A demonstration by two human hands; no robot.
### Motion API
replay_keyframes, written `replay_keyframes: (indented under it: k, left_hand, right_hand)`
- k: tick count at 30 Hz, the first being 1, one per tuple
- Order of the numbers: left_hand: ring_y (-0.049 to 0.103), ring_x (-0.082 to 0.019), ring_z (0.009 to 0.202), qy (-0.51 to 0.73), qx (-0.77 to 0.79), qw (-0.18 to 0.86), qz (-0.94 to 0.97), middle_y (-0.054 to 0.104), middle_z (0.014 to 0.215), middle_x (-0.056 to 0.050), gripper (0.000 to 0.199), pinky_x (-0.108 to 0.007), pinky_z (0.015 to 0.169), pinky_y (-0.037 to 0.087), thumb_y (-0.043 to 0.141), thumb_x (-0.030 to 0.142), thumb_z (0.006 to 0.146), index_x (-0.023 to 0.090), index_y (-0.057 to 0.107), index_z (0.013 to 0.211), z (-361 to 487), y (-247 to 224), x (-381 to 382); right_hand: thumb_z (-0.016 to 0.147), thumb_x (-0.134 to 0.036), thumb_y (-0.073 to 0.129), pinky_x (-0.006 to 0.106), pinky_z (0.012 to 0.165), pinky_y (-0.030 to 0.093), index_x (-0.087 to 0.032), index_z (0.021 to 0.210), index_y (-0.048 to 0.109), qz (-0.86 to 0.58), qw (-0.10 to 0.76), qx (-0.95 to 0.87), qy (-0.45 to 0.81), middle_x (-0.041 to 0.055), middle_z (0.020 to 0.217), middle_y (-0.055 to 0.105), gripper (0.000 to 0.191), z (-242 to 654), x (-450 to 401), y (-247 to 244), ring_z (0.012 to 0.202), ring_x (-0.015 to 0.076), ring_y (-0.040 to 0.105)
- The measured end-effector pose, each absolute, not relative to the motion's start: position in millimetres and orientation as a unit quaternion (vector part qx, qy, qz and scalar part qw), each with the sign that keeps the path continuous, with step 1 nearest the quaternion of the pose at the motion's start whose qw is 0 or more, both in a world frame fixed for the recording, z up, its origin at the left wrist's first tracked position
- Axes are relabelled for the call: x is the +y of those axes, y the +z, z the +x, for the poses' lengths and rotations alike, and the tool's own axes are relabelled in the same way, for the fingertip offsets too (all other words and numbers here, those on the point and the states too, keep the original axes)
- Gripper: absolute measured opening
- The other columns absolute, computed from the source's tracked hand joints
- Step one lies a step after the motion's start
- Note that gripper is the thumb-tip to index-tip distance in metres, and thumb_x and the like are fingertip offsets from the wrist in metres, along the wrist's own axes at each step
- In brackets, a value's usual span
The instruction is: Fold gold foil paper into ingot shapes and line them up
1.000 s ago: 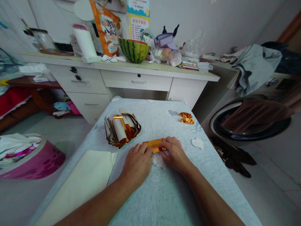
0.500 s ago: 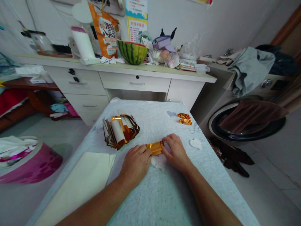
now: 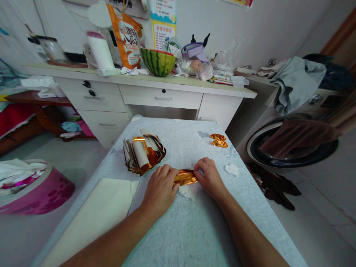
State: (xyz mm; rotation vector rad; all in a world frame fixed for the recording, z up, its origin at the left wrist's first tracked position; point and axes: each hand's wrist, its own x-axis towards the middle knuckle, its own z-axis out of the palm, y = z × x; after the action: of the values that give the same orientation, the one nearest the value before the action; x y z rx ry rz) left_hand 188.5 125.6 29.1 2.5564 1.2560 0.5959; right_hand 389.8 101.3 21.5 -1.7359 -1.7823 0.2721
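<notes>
Apparently, left grip (image 3: 160, 188) and right grip (image 3: 210, 177) pinch opposite ends of gold foil (image 3: 186, 177)

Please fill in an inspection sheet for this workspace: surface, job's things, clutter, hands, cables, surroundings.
Surface: table with pale blue patterned cover.
Job's things: gold foil piece; two gold-wrapped pieces, far right; strip bundle and pale flat sheet, left.
Clutter: counter crowded, including watermelon-patterned bowl and orange bag.
Hands: left hand and right hand hold opposite ends of the foil piece.
Cables: nothing seen on the table.
Surroundings: pink bin left; washing machine right.
</notes>
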Motion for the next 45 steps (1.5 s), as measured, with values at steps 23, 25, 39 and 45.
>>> replay_keyframes:
  k: [23, 25, 39, 45]
  left_hand:
    - [0.059, -0.017, 0.075, 0.256, 0.441, 0.336, 0.792, 0.065, 0.082, -0.001, 0.014, -0.026, 0.067, 0.04, 0.056, 0.021, 0.077, 0.02, 0.066, 0.087, 186, 43, 132]
    - [0.058, -0.017, 0.072, 0.266, 0.434, 0.363, 0.781, 0.064, 0.078, -0.001, 0.013, -0.025, 0.064, 0.04, 0.055, 0.023, 0.077, 0.018, 0.066, 0.083, 186, 43, 133]
    - [0.066, -0.02, 0.097, 0.365, 0.363, 0.629, 0.582, 0.069, 0.107, -0.008, 0.031, -0.036, 0.089, 0.05, 0.062, 0.023, 0.076, 0.014, 0.059, 0.106, 190, 37, 138]
    - [0.068, -0.02, 0.091, 0.374, 0.356, 0.656, 0.55, 0.069, 0.105, -0.009, 0.039, -0.037, 0.082, 0.055, 0.064, 0.026, 0.076, 0.016, 0.052, 0.111, 192, 42, 134]
  right_hand:
    - [0.073, -0.021, 0.06, 0.038, 0.092, 0.039, -0.023, 0.107, 0.057, -0.573, 0.445, -0.637, 0.261, 0.004, 0.107, 0.061, 0.034, 396, 99, 29, 0.103, 0.0217, 0.053]
    - [0.076, -0.026, 0.063, 0.04, 0.097, 0.037, -0.024, 0.103, 0.06, -0.558, 0.446, -0.65, 0.259, 0.0045, 0.113, 0.061, 0.027, 398, 100, 29, 0.109, 0.023, 0.051]
    - [0.074, -0.041, 0.072, 0.023, 0.062, 0.042, -0.018, 0.077, 0.058, -0.478, 0.539, -0.47, 0.51, -0.0014, 0.072, 0.064, 0.026, 393, 101, 33, 0.064, 0.0111, 0.057]
    - [0.071, -0.043, 0.074, 0.019, 0.044, 0.033, -0.019, 0.08, 0.055, -0.492, 0.519, -0.432, 0.55, -0.0038, 0.064, 0.059, 0.032, 391, 97, 40, 0.047, 0.0075, 0.048]
